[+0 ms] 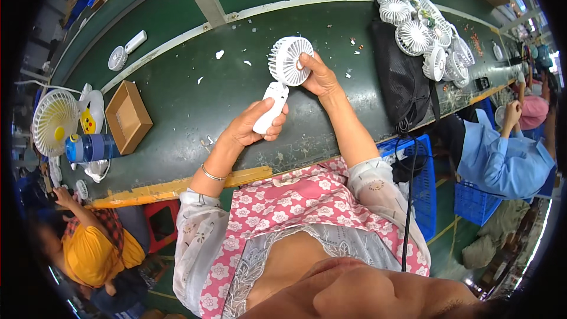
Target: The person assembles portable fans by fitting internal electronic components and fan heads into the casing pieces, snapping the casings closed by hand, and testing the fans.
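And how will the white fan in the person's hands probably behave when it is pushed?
The white fan looks like plastic, so probably light and stiff. Its thin grille ribs could crack under pressure. Its round head is wider than the handle, so standing, it may tip easily.

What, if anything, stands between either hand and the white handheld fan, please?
Nothing visible does: the left hand directly grips the fan's white handle, and the right hand holds its round head. The black bag lies off to the right.
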Demonstrator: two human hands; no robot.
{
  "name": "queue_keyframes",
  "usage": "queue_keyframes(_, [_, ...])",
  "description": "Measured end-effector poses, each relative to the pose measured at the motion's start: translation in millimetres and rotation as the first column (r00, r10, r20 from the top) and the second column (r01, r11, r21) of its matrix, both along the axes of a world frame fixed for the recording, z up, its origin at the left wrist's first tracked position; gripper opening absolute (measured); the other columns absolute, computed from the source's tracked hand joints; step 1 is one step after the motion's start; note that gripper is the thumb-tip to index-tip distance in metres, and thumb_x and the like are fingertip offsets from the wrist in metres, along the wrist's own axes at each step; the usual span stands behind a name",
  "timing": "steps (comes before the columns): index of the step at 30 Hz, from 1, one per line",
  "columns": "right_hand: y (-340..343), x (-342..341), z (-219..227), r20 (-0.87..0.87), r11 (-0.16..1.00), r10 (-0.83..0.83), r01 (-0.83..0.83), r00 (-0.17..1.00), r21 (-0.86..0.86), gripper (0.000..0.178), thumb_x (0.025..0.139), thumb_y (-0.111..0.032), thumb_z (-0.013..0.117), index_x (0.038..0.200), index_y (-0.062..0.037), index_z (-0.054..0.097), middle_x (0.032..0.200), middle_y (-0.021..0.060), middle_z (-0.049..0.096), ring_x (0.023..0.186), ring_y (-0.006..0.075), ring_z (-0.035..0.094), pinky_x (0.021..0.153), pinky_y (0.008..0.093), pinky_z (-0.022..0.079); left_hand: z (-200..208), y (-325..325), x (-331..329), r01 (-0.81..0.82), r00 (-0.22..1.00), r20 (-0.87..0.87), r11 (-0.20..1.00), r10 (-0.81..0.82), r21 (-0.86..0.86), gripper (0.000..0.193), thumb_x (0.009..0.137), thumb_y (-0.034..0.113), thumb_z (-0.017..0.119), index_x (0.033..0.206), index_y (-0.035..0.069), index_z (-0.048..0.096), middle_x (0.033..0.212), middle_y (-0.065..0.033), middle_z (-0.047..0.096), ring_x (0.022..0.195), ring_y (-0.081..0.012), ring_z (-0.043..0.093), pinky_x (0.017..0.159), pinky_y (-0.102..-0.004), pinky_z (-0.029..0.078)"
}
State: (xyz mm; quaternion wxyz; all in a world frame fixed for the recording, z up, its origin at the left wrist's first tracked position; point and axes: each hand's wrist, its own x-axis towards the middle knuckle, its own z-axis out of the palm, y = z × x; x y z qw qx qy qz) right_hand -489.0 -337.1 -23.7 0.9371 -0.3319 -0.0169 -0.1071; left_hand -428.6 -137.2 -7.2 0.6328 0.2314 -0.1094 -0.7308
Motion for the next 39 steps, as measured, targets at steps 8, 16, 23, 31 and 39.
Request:
queue_keyframes(8, [4, 8, 8, -0.076, 0.979, -0.096, 0.080, 0.993, -0.189, 0.047, 0.079, -0.024, 0.068, 0.115, -0.0012, 0.048, 0.102, 0.0090, 0.059, 0.095, 0.0164, 0.058, 0.086, 0.0320, 0.047, 13, -7, 6, -0.373, 0.402, 0.914, 0.922, 0.060, 0.104, 0.033, 0.079, 0.031, 0.066, 0.089, 0.001, 0.053, 0.068, -0.0024, 0.057, 0.057, -0.0075, 0.052, 0.049, -0.0217, 0.042])
queue_keyframes(16, [-3, 20, -10, -0.133, 0.975, -0.174, 0.190, 0.976, 0.118, 0.051, 0.082, -0.035, 0.063, 0.119, -0.0048, 0.046, 0.113, 0.0113, 0.056, 0.104, 0.0245, 0.056, 0.090, 0.0435, 0.045, 11, -4, 30, -0.573, 0.491, 0.763, 0.816, 0.421, -0.081, 0.044, 0.093, 0.037, 0.045, 0.101, -0.005, 0.055, 0.103, -0.0167, 0.061, 0.091, -0.0190, 0.060, 0.082, -0.0295, 0.048])
queue_keyframes(23, [-13, 17, 1, -0.144, 0.937, -0.205, 0.237, 0.968, 0.256, 0.047, 0.088, -0.037, 0.053, 0.121, -0.0058, 0.044, 0.117, 0.0134, 0.053, 0.107, 0.0283, 0.053, 0.089, 0.0480, 0.046, 2, 0, 43, -0.691, 0.547, 0.646, 0.723, 0.532, -0.010, 0.039, 0.093, 0.039, 0.042, 0.097, 0.001, 0.052, 0.075, -0.0085, 0.059, 0.060, -0.0149, 0.059, 0.054, -0.0265, 0.050])
queue_keyframes(31, [-37, -3, -4, -0.099, 0.575, -0.610, 0.354, 0.786, -0.738, 0.046, 0.081, -0.028, 0.065, 0.108, 0.0042, 0.045, 0.094, 0.0101, 0.056, 0.084, 0.0133, 0.055, 0.069, 0.0246, 0.046, -9, -2, 26, -0.703, 0.150, 0.921, 0.694, 0.361, -0.157, 0.035, 0.095, 0.034, 0.040, 0.099, 0.001, 0.051, 0.067, -0.0047, 0.054, 0.054, -0.0097, 0.052, 0.049, -0.0230, 0.044])
queue_keyframes(39, [-110, -75, 111, -0.063, 0.626, -0.736, 0.643, 0.674, -0.441, 0.063, 0.076, -0.016, 0.068, 0.124, -0.0006, 0.031, 0.096, 0.0157, 0.057, 0.076, 0.0204, 0.062, 0.052, 0.0279, 0.051, -21, 8, 45, -0.732, 0.261, 0.874, 0.675, 0.411, -0.099, 0.046, 0.094, 0.044, 0.036, 0.094, 0.000, 0.051, 0.070, -0.0094, 0.058, 0.056, -0.0157, 0.060, 0.052, -0.0270, 0.052])
